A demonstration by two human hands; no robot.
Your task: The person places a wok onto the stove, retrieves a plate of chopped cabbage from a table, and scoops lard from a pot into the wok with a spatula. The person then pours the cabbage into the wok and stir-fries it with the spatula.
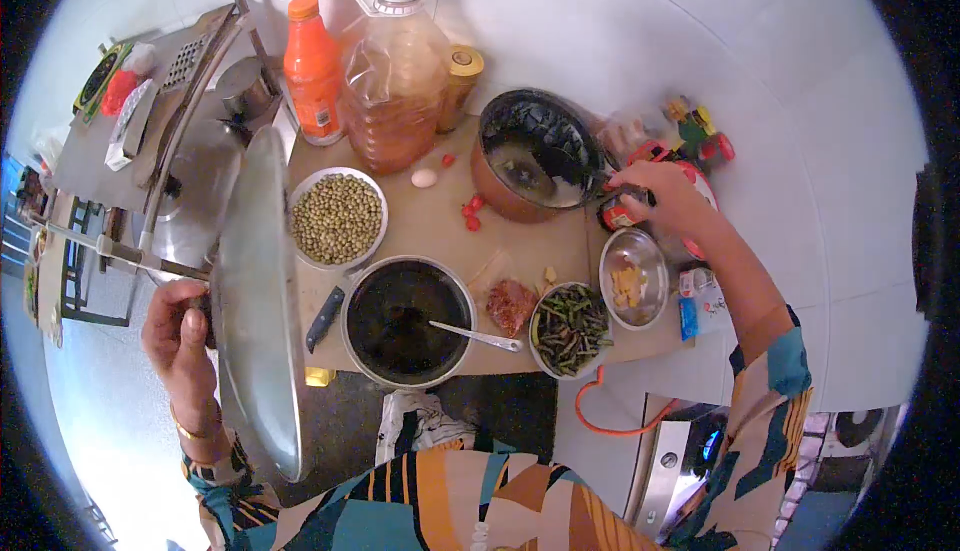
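Currently, a person's right hand [676, 197] is wrapped around the dark handle [638, 193] of a reddish-brown, black-lined pot [505, 201] at the brown tabletop's [430, 231] far side. The left hand [185, 336] grips a broad, round, silvery lid [258, 331], apparently by its knob, tilted on edge. The pot looks stiff and weighty, best held by its handle; the smooth lid could slip if taken by its rim.
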